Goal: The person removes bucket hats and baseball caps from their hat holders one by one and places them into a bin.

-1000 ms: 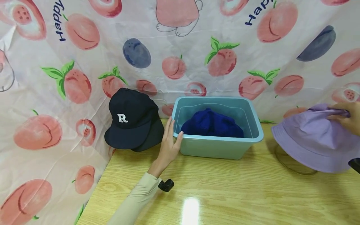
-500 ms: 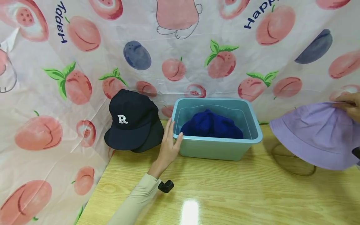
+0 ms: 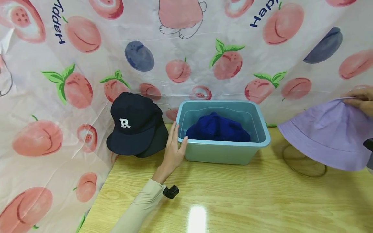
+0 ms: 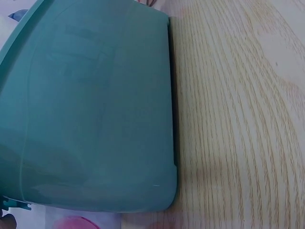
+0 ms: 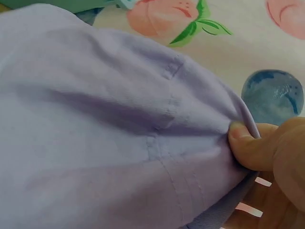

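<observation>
Before a fruit-printed cloth (image 3: 175, 48), the wood-grain table (image 3: 242, 197) bears a teal bin (image 3: 218, 153) with a blue cap (image 3: 217, 129) inside, a dark R-marked cap (image 3: 134, 126) at its nine o'clock and a glare patch (image 3: 197, 220) near six. The person's left hand (image 3: 173, 155) rests straight-fingered against the bin's eight-o'clock corner; the right hand (image 3: 364, 102), toward three, pinches a lilac hat (image 3: 329, 136) over the table.

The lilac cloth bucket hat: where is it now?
In the head view, the lilac cloth bucket hat is at the far right, pinched at its crown by the right hand, right of the rectangular teal plastic bin.
</observation>
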Available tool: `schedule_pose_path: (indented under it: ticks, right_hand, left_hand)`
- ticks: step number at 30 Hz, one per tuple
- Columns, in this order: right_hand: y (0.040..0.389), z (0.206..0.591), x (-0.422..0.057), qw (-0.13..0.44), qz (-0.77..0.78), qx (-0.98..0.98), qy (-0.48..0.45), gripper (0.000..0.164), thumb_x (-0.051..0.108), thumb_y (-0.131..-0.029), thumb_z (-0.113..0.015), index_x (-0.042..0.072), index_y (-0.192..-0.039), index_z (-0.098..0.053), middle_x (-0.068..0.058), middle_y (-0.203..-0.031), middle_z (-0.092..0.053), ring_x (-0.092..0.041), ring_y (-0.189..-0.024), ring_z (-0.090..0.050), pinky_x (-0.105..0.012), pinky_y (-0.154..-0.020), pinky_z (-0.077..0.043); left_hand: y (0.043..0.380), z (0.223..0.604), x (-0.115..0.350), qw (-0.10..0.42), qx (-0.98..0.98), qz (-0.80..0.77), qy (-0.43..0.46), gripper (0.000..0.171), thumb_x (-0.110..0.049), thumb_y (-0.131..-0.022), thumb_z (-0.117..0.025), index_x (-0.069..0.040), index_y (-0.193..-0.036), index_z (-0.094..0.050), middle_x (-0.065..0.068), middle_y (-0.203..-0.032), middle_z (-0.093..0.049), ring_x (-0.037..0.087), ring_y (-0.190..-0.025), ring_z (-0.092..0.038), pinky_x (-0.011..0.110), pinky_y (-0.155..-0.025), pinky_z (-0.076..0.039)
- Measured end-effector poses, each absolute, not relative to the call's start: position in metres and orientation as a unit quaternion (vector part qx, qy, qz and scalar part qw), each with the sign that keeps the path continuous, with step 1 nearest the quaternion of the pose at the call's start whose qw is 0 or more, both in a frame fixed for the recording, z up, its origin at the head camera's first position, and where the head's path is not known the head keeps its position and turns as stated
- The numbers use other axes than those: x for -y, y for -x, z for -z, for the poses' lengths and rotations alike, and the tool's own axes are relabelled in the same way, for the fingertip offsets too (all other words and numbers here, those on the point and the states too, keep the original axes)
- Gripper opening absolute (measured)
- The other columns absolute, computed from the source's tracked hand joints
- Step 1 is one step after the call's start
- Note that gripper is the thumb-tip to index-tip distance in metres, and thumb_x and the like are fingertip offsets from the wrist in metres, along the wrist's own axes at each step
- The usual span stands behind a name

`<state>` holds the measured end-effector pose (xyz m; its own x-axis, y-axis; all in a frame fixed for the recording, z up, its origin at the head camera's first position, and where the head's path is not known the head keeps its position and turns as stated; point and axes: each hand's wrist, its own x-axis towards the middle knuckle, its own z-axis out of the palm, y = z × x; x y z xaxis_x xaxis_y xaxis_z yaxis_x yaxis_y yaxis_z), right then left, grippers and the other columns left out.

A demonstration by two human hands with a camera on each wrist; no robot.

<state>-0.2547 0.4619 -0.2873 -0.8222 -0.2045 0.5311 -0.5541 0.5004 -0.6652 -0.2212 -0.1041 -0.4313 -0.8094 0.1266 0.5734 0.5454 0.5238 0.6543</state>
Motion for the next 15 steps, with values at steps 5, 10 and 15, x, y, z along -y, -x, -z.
schedule_pose_path:
  ticks: [5, 10, 15]
  right_hand:
    - [0.263, 0.283, -0.471, 0.181, -0.400, 0.873, -0.213, 0.059, -0.011, -0.092, -0.049, 0.045, -0.080, -0.066, 0.034, -0.082, -0.055, 0.022, -0.077, -0.047, 0.001, -0.065, -0.033]
    - [0.271, 0.295, -0.490, 0.172, -0.398, 0.868, -0.243, 0.063, -0.014, -0.092, -0.044, 0.044, -0.092, -0.067, 0.034, -0.093, -0.054, 0.017, -0.090, -0.045, -0.002, -0.079, -0.026]
    - [0.276, 0.310, -0.500, 0.226, -0.467, 0.800, -0.301, 0.034, -0.005, -0.094, -0.049, 0.016, -0.094, -0.075, 0.022, -0.102, -0.062, 0.007, -0.099, -0.051, -0.006, -0.088, -0.029]
  left_hand:
    - [0.222, 0.430, 0.105, 0.239, 0.838, 0.448, 0.199, 0.059, -0.030, -0.100, -0.045, 0.001, -0.147, -0.028, 0.015, -0.154, -0.018, 0.023, -0.139, -0.024, 0.047, -0.107, -0.028]
    - [0.224, 0.430, 0.103, 0.239, 0.840, 0.445, 0.201, 0.060, -0.029, -0.100, -0.046, 0.003, -0.146, -0.027, 0.013, -0.155, -0.017, 0.024, -0.139, -0.024, 0.047, -0.107, -0.028]
    - [0.226, 0.429, 0.102, 0.242, 0.838, 0.443, 0.206, 0.059, -0.029, -0.100, -0.046, 0.004, -0.146, -0.028, 0.013, -0.155, -0.018, 0.023, -0.139, -0.024, 0.047, -0.108, -0.027]
